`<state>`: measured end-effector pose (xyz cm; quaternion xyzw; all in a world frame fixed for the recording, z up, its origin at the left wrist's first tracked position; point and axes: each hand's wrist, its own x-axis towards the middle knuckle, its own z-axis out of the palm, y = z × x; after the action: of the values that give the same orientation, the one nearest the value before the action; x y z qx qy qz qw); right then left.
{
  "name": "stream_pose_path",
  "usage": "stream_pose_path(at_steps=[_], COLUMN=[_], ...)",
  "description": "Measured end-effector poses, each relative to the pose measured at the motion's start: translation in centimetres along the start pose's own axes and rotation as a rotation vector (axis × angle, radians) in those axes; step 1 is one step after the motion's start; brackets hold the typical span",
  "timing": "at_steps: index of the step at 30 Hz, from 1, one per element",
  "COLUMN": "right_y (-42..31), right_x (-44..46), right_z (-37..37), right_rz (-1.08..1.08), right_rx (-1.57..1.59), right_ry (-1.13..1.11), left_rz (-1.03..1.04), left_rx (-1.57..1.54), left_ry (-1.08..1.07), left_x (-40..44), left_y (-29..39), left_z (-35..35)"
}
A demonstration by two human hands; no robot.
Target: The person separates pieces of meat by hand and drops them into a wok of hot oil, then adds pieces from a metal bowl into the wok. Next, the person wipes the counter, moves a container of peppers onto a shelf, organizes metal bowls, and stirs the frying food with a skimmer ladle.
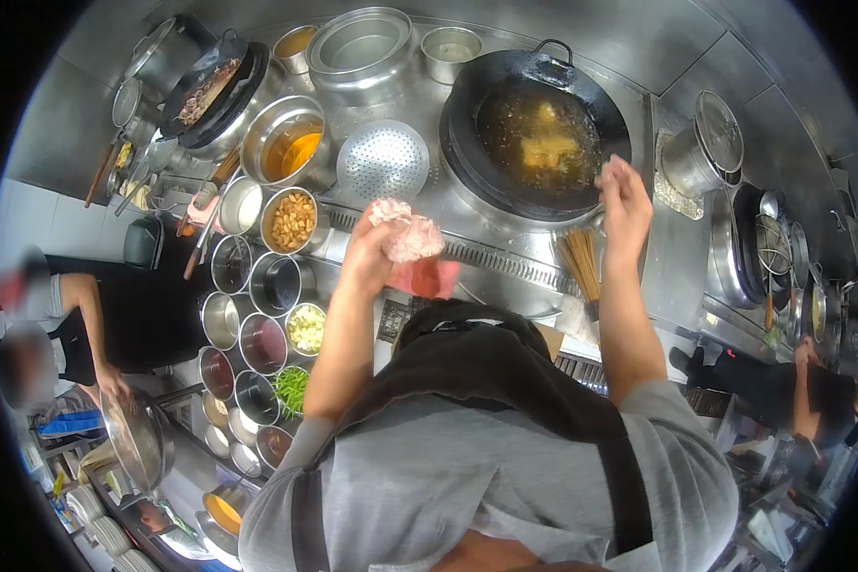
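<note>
While golden pieces (pixel 548 151) are frying in the wok (pixel 459 153), the left hand (pixel 364 255) is gripping a pink, meat-like lump (pixel 415 238) near the front of the surface (pixel 417 107), probably keeping it clear of hot oil (pixel 505 119). The right hand (pixel 627 202) is hovering by the rim, fingertips (pixel 617 166) bunched; whether they are pinching anything, I cannot tell. Filled pots (pixel 263 126) are standing leftward, presumably for easy reach.

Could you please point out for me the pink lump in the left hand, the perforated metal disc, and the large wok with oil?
Pink lump (pixel 415 240): head view, middle of its visible surface.
Perforated metal disc (pixel 383 160): head view, middle of its holed face.
Large wok (pixel 520 71): head view, dark inner wall.
</note>
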<state>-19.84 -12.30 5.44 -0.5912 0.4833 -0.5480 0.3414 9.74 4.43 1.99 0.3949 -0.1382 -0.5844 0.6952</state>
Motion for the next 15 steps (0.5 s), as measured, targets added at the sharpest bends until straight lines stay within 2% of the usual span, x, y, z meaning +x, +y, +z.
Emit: stream_pose_path(at_steps=[2, 4, 6, 10, 13, 15], right_y=[-3.6, -3.7, -5.3, -3.5, -2.8, -3.1], right_x=[-4.0, -7.3, -9.2, -10.2, -9.6, -9.6], right_z=[-0.8, -1.2, -0.1, 4.7, 6.3, 6.2], right_rz=[0.030, -0.060, -0.003, -0.024, 0.063, 0.242], right_rx=[0.113, 0.156, -0.005, -0.069, 0.090, 0.225], right_ry=[-0.086, -0.322, -0.547, -0.675, -0.568, -0.708], left_rz=[0.026, 0.051, 0.085, 0.095, 0.101, 0.096], left_rx=[-0.030, -0.056, -0.019, 0.090, 0.123, 0.039], left_ry=[-0.008, -0.016, -0.084, -0.106, -0.172, -0.211], left_x=[0.0, 0.0, 0.2, 0.4, 0.4, 0.1], left_y=[0.4, 0.9, 1.0, -0.1, -0.9, -1.2], left_z=[0.4, 1.3, 3.0, 6.4, 7.9, 8.1])
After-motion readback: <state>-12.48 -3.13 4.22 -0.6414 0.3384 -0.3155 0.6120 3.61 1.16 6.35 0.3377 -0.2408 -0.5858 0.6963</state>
